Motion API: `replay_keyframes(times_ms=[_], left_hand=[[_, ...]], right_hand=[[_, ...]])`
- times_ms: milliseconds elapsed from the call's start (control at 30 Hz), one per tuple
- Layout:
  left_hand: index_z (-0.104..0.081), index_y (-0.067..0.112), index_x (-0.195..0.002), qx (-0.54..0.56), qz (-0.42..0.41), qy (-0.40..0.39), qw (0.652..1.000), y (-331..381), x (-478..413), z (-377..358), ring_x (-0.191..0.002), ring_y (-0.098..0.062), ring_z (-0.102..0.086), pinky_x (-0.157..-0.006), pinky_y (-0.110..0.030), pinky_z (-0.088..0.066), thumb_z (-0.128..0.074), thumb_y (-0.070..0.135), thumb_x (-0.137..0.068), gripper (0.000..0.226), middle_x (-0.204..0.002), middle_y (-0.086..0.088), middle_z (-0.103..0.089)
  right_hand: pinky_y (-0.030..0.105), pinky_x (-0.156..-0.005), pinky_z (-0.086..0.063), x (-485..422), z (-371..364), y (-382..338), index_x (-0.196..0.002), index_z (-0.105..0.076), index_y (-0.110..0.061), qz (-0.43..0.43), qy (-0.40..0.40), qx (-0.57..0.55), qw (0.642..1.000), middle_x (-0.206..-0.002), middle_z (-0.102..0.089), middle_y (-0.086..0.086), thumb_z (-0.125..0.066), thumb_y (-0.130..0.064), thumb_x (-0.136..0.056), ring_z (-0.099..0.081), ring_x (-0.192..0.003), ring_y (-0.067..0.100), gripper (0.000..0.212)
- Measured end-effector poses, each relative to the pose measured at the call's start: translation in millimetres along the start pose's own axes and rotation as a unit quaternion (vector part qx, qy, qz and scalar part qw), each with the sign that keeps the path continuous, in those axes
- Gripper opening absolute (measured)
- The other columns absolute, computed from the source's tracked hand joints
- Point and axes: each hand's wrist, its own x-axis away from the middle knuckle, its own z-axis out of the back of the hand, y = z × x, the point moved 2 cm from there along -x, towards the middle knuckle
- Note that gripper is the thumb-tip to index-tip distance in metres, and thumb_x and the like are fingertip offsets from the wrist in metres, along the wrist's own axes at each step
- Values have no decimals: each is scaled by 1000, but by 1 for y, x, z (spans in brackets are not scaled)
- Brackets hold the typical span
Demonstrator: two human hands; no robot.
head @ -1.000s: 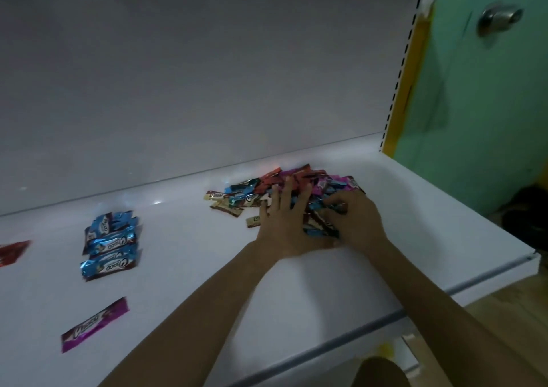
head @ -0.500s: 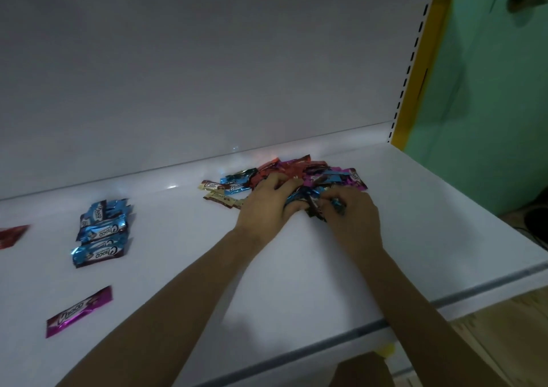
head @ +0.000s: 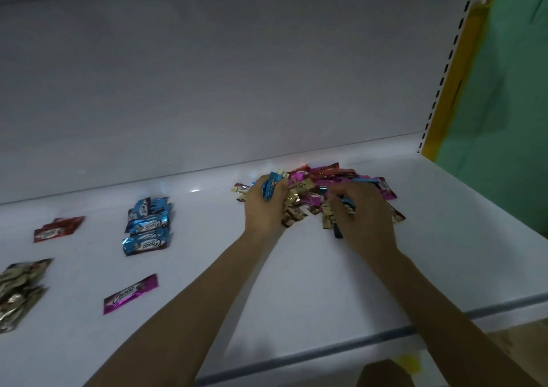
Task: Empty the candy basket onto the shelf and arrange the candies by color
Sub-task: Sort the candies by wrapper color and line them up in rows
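Since a second ago my left hand [head: 264, 206] has gone from flat and spread on the pile to curled shut around a blue candy [head: 270, 187], lifted a bit off the heap; view shifted so more of the shelf's left side shows. Left to right on the white shelf [head: 296, 283]: gold candy group [head: 17, 289] at far left edge, blurry; red candies [head: 57, 229] behind it, two overlapping; blue candy stack [head: 148, 228] nearer the middle; single pink candy [head: 130, 293] in front of that, lying alone. Then the mixed pile [head: 314, 192] near the back wall, pink, gold, blue, red jumbled. My right hand [head: 363, 217] sits on the pile's right part, fingers bent and pinching a teal-blue wrapper [head: 345, 209], exact grip hard to see. Green door [head: 510, 90] at far right, beside a yellow strip
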Motion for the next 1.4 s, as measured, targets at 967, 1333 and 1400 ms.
replay_keyframes(times_ms=[967,1333,1400], left_hand=[[-69,18,-73,430,108,248,862,35,66,265,-54,1,-64,-53,-11,-51,-36,30,-100,44,-58,7,-66],[-61,3,-119,453,156,338,810,45,79,360,-100,-29,-65,-86,-37,-52,-40,43,-101,48,-111,-18,-67],[-61,5,-112,429,151,371,810,37,78,371,-81,-26,-66,-66,-33,-53,-45,39,-100,40,-95,-13,-68]], right_hand=[[13,-88,-44,66,-191,-318,-111,-64,-20,-54,-225,-402,886,-105,-64,-12,-51,-21,-97,-57,-101,-1,19],[42,-87,-55,80,-249,-399,-100,-71,-21,-355,-233,-590,687,-105,-70,11,-48,-26,-99,-69,-95,26,23],[43,-86,-55,83,-257,-405,-103,-71,-20,-367,-242,-579,687,-103,-71,10,-49,-28,-98,-69,-93,26,23]])
